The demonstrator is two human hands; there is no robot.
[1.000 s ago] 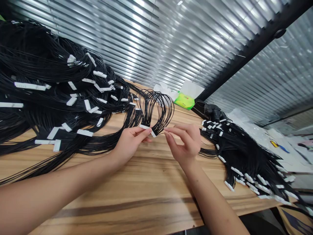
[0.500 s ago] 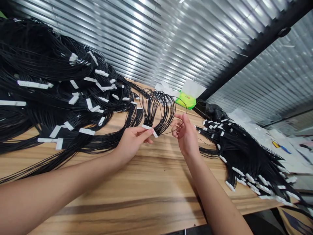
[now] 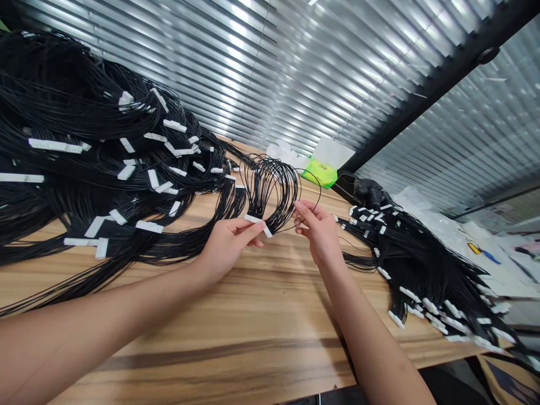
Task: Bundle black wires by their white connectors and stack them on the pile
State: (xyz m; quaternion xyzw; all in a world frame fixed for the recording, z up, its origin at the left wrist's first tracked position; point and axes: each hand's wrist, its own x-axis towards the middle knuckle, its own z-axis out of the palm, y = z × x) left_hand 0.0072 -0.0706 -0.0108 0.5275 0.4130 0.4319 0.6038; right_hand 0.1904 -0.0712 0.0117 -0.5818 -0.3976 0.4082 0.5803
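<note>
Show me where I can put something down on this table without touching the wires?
The biggest bare wood of the table lies between the left forearm and right forearm. A narrower strip runs between the right forearm and the bundle of black wires with white connectors. The left side is crowded: a bigger wire heap reaches almost to the left hand.

Wires (image 3: 270, 185) — black; connectors (image 3: 253, 218) — white; tabletop (image 3: 261, 315) brown-streaked

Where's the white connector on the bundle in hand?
In the head view, the white connector is pinched at the fingertips of the left hand, at the base of the looped black wires, with the right hand just to its right.
</note>
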